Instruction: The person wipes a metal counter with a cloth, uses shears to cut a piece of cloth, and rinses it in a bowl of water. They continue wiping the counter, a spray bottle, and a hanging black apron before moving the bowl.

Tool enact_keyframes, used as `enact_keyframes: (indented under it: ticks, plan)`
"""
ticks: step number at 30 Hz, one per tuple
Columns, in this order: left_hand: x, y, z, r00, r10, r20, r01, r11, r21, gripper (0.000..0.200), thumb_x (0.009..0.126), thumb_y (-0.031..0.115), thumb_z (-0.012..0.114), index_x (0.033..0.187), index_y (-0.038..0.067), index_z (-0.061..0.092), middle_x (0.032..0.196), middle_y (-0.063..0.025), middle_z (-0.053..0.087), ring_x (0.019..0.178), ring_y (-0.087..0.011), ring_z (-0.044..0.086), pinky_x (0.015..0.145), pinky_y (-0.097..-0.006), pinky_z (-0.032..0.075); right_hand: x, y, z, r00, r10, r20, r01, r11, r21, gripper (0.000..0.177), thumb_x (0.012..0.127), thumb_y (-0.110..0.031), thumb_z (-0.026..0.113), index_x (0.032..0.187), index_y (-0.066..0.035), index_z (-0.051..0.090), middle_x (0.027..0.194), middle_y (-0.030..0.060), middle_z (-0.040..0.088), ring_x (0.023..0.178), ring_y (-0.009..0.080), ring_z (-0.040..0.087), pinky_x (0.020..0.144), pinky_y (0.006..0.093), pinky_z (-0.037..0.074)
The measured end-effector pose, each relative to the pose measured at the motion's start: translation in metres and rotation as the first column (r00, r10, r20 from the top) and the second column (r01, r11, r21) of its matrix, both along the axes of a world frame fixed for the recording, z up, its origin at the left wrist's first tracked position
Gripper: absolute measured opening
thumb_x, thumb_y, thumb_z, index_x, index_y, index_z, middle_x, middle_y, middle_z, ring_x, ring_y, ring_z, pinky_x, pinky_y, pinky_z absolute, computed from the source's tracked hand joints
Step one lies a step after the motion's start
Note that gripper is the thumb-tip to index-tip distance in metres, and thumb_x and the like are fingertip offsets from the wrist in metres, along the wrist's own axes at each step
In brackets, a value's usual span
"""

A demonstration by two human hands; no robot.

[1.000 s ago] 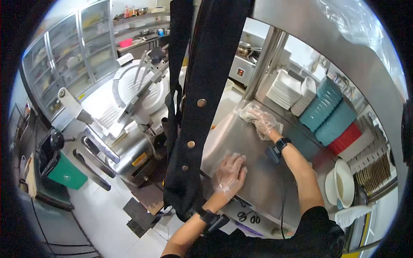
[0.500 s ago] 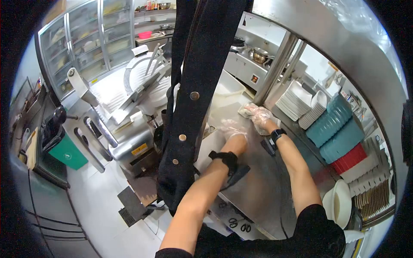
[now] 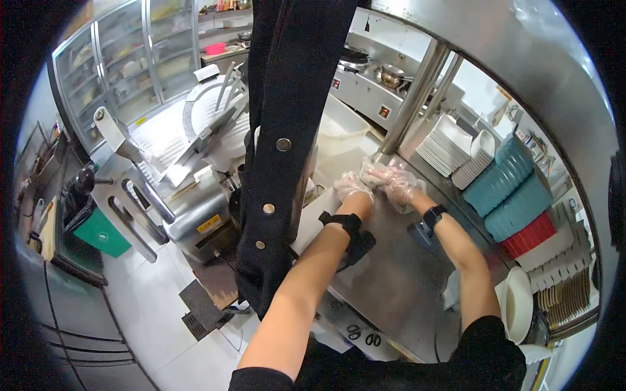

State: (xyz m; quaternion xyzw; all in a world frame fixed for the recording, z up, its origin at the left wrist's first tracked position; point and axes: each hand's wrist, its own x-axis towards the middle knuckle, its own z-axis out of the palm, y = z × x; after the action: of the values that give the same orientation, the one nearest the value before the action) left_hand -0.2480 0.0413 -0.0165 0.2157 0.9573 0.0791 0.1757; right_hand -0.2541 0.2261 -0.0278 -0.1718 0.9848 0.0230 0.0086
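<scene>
The left hand [image 3: 354, 187] has just come up close beside the right hand [image 3: 399, 185], which holds a pale cloth [image 3: 372, 172] at the tabletop's [image 3: 396, 264] far end; both now share that corner (I can't tell whether the left grips anything).

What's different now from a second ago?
The left hand has moved forward along the steel counter, away from its near edge, and is now close beside the right hand. Whether it took hold of anything isn't clear. The view shifted slightly too. The right hand stays near the post; the plates stand as before.
</scene>
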Motion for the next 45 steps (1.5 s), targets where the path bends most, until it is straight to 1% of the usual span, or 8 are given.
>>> enact_keyframes:
  ticks: [10, 13, 15, 20, 22, 30, 36, 45]
  plan:
    - [-0.012, 0.013, -0.058, 0.917, -0.096, -0.386, 0.077, 0.995, -0.065, 0.056, 0.087, 0.046, 0.066, 0.130, 0.010, 0.063, 0.140, -0.0087, 0.056, 0.135, -0.0259, 0.047, 0.108, -0.0362, 0.041, -0.053, 0.002, 0.003, 0.985, -0.149, -0.084, 0.145, 0.988, -0.048, 0.061, 0.084, -0.009, 0.061, 0.143, -0.023, 0.052, 0.132, 0.0137, 0.062, 0.119, 0.0307, 0.060, 0.104, 0.0399, 0.046]
    - [0.010, -0.007, -0.015, 0.940, -0.078, -0.333, 0.079, 0.997, -0.011, 0.060, 0.087, 0.044, 0.067, 0.133, 0.007, 0.060, 0.140, -0.0094, 0.055, 0.137, -0.0254, 0.045, 0.110, -0.0365, 0.040, -0.022, 0.002, 0.013, 1.000, 0.006, -0.026, -0.005, 1.000, 0.031, 0.071, 0.079, -0.003, 0.056, 0.144, -0.031, 0.051, 0.136, 0.0143, 0.060, 0.117, 0.0317, 0.061, 0.100, 0.0406, 0.049]
    - [0.017, -0.017, 0.018, 0.998, 0.054, 0.044, -0.058, 0.993, 0.102, 0.078, 0.086, 0.048, 0.064, 0.154, 0.018, 0.039, 0.161, -0.0071, 0.029, 0.148, -0.0266, 0.027, 0.113, -0.0447, 0.031, 0.000, 0.015, 0.000, 0.914, 0.318, -0.253, -0.310, 0.948, 0.072, 0.075, 0.078, -0.001, 0.055, 0.145, -0.034, 0.050, 0.138, 0.0131, 0.058, 0.115, 0.0315, 0.062, 0.098, 0.0412, 0.050]
    - [0.016, -0.012, 0.006, 0.993, -0.001, -0.120, 0.000, 1.000, -0.005, 0.078, 0.084, 0.054, 0.066, 0.149, 0.016, 0.045, 0.156, -0.0065, 0.038, 0.144, -0.0248, 0.033, 0.112, -0.0406, 0.035, -0.012, 0.024, -0.007, 0.963, 0.226, -0.146, -0.208, 0.970, 0.130, 0.071, 0.084, -0.006, 0.060, 0.150, -0.029, 0.045, 0.145, 0.0140, 0.053, 0.124, 0.0315, 0.058, 0.106, 0.0381, 0.045]
    - [0.011, -0.010, 0.002, 0.988, -0.037, -0.151, 0.031, 0.999, -0.041, 0.078, 0.085, 0.057, 0.066, 0.146, 0.013, 0.048, 0.153, -0.0078, 0.044, 0.143, -0.0243, 0.037, 0.114, -0.0367, 0.036, -0.017, -0.001, 0.024, 0.995, -0.089, 0.054, 0.085, 0.995, 0.060, 0.066, 0.085, -0.005, 0.057, 0.147, -0.026, 0.049, 0.139, 0.0170, 0.057, 0.117, 0.0331, 0.062, 0.101, 0.0395, 0.048]
    - [0.009, -0.007, -0.004, 0.989, -0.067, -0.134, 0.053, 0.993, -0.107, 0.102, 0.077, 0.073, 0.066, 0.152, 0.011, 0.038, 0.161, -0.0074, 0.030, 0.148, -0.0242, 0.028, 0.117, -0.0380, 0.031, -0.093, 0.008, -0.008, 0.974, -0.090, -0.209, 0.087, 0.996, -0.023, 0.059, 0.085, -0.007, 0.058, 0.141, -0.028, 0.054, 0.119, 0.0149, 0.067, 0.108, 0.0364, 0.064, 0.092, 0.0421, 0.051]
    - [0.015, -0.015, 0.019, 0.999, -0.038, 0.017, 0.040, 0.995, -0.091, 0.092, 0.082, 0.068, 0.064, 0.155, 0.019, 0.037, 0.165, -0.0049, 0.022, 0.151, -0.0259, 0.019, 0.114, -0.0453, 0.030, -0.001, -0.006, 0.033, 0.981, -0.141, -0.136, 0.119, 0.981, -0.156, 0.047, 0.092, -0.011, 0.046, 0.137, -0.020, 0.058, 0.131, 0.0179, 0.062, 0.119, 0.0365, 0.059, 0.102, 0.0416, 0.046]
    - [0.009, -0.004, -0.004, 0.996, -0.063, -0.061, 0.055, 0.991, -0.120, 0.097, 0.082, 0.071, 0.062, 0.155, 0.015, 0.034, 0.165, -0.0074, 0.020, 0.151, -0.0264, 0.019, 0.117, -0.0444, 0.027, -0.012, 0.046, 0.021, 0.923, -0.380, -0.066, 0.385, 0.909, 0.160, 0.032, 0.094, -0.020, 0.052, 0.123, -0.013, 0.063, 0.110, 0.0166, 0.069, 0.103, 0.0342, 0.066, 0.089, 0.0417, 0.051]
